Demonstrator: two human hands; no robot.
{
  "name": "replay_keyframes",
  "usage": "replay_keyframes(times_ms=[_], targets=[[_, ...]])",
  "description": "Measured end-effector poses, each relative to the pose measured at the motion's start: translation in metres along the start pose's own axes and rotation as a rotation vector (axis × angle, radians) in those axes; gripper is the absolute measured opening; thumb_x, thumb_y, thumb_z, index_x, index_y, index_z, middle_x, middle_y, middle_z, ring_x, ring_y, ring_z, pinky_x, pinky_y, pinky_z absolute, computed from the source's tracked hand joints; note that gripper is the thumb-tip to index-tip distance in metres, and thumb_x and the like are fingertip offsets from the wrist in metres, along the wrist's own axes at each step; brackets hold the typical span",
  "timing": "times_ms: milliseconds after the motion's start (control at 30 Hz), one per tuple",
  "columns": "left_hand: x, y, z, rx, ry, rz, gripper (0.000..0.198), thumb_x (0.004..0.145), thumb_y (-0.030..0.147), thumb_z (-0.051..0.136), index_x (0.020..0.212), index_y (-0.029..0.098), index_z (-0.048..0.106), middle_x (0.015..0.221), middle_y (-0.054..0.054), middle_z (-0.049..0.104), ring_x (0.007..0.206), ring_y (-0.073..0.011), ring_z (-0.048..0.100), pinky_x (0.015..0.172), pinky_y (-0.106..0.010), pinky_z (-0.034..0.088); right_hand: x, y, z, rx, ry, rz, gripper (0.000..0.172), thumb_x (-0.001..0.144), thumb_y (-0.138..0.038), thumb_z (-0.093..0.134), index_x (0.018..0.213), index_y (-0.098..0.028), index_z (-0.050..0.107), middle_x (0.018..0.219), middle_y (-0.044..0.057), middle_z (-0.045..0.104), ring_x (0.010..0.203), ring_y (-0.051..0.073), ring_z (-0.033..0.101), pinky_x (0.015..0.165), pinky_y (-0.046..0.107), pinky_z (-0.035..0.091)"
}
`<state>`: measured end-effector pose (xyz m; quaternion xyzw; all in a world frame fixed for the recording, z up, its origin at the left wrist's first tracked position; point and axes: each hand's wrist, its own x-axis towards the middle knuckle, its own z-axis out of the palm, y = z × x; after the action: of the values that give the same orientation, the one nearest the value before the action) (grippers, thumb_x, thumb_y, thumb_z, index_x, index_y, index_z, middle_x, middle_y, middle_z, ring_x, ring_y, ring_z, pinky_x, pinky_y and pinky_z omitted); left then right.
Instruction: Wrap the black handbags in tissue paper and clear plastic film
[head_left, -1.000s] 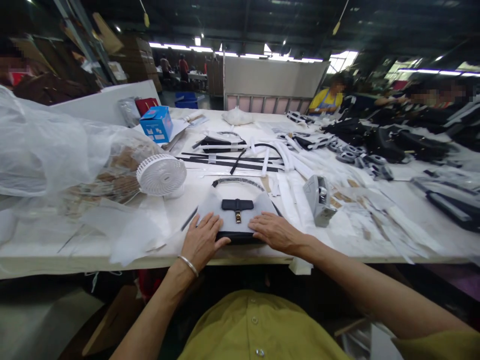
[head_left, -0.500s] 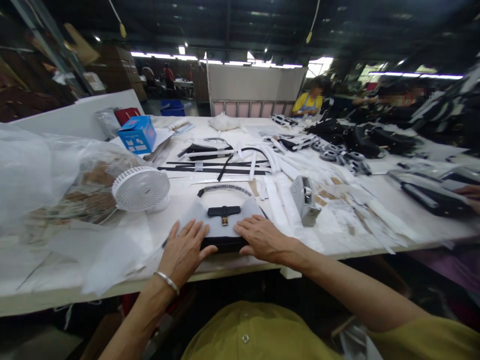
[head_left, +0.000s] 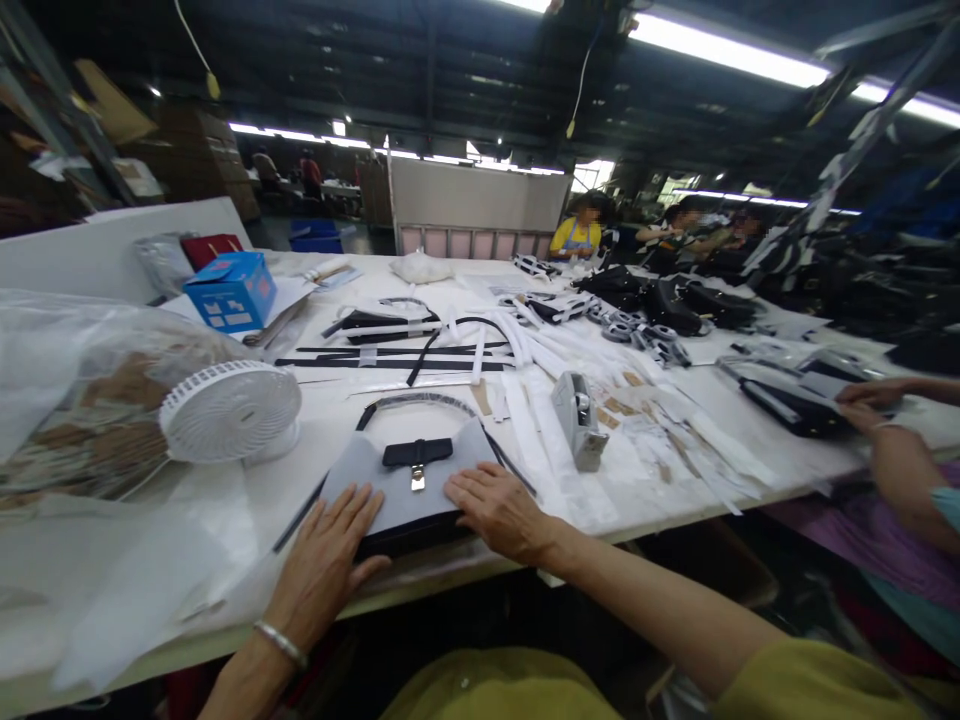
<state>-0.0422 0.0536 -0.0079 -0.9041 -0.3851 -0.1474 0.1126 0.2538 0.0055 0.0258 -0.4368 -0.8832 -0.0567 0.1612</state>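
Observation:
A black handbag (head_left: 420,532) lies at the near table edge, its front covered by a pale grey sheet (head_left: 405,505). A black tab with a metal clasp (head_left: 418,476) shows on top of the sheet, and the wrapped handle (head_left: 420,398) arches away behind it. My left hand (head_left: 326,550) rests flat on the bag's left side with its fingers spread, a silver bangle at the wrist. On the right part of the sheet lies my right hand (head_left: 501,510), fingers stretched out and holding nothing.
A white fan (head_left: 232,412) and a plastic bag (head_left: 82,400) stand left, near a blue box (head_left: 231,290). Black straps (head_left: 390,360) lie behind the handbag. A tape dispenser (head_left: 579,420) stands right of it. Another person's hands (head_left: 870,400) touch a black bag (head_left: 787,405) at far right.
The view has shifted, so the table things appear further left. The grey sheet now shows more fully between my hands. Both hands remain on the bag, and another person's arms have come into fuller view.

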Motion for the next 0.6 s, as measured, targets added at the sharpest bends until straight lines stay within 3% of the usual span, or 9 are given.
replay_keyframes(times_ms=[167, 300, 367, 433, 533, 600], targets=[[0.026, 0.012, -0.027, 0.045, 0.018, 0.018, 0.044, 0.082, 0.032, 0.063, 0.125, 0.021, 0.061, 0.134, -0.014, 0.059, 0.128, -0.0372, 0.051, 0.110, -0.067, 0.026, -0.001, -0.004, -0.029, 0.041, -0.001, 0.052, 0.056, 0.089, -0.037, 0.063, 0.138, -0.014, 0.046, 0.138, 0.014, 0.057, 0.133, 0.025, 0.046, 0.115, 0.046, 0.030], [0.040, 0.019, -0.031, -0.015, -0.030, 0.054, 0.040, 0.083, 0.020, 0.060, 0.123, 0.020, 0.062, 0.124, -0.011, 0.067, 0.114, -0.0284, 0.063, 0.102, -0.047, 0.047, -0.033, -0.015, -0.050, 0.064, 0.184, 0.050, 0.051, 0.093, -0.028, 0.056, 0.141, -0.015, 0.045, 0.137, 0.014, 0.058, 0.135, 0.023, 0.045, 0.116, 0.047, 0.031], [0.041, 0.020, -0.028, -0.044, -0.001, 0.036, 0.036, 0.086, 0.021, 0.058, 0.122, 0.020, 0.063, 0.116, -0.009, 0.071, 0.101, -0.0255, 0.069, 0.088, -0.038, 0.054, -0.069, -0.016, -0.051, 0.078, 0.277, 0.090, 0.044, 0.093, -0.020, 0.053, 0.136, -0.018, 0.049, 0.129, 0.012, 0.063, 0.126, 0.022, 0.053, 0.109, 0.044, 0.040], [0.038, 0.021, -0.025, -0.062, 0.069, 0.022, 0.032, 0.090, 0.025, 0.055, 0.120, 0.021, 0.065, 0.112, -0.007, 0.073, 0.092, -0.0248, 0.070, 0.080, -0.035, 0.054, -0.119, -0.013, -0.044, 0.071, 0.317, 0.204, 0.039, 0.092, -0.015, 0.052, 0.131, -0.020, 0.054, 0.119, 0.010, 0.068, 0.114, 0.022, 0.061, 0.100, 0.042, 0.047], [0.029, 0.023, -0.017, -0.070, 0.159, -0.012, 0.029, 0.095, 0.031, 0.048, 0.115, 0.024, 0.067, 0.106, -0.005, 0.074, 0.085, -0.0254, 0.070, 0.074, -0.036, 0.052, -0.211, -0.006, -0.024, -0.009, 0.336, 0.460, 0.030, 0.093, -0.015, 0.050, 0.119, -0.021, 0.062, 0.105, 0.008, 0.072, 0.098, 0.021, 0.066, 0.089, 0.040, 0.051], [0.023, 0.021, -0.007, -0.068, 0.203, -0.090, 0.030, 0.095, 0.037, 0.046, 0.114, 0.027, 0.068, 0.100, -0.003, 0.075, 0.080, -0.0266, 0.069, 0.067, -0.036, 0.050, -0.279, -0.007, -0.009, -0.080, 0.329, 0.718, 0.026, 0.095, -0.018, 0.047, 0.113, -0.020, 0.065, 0.101, 0.007, 0.073, 0.094, 0.021, 0.067, 0.087, 0.040, 0.051]])
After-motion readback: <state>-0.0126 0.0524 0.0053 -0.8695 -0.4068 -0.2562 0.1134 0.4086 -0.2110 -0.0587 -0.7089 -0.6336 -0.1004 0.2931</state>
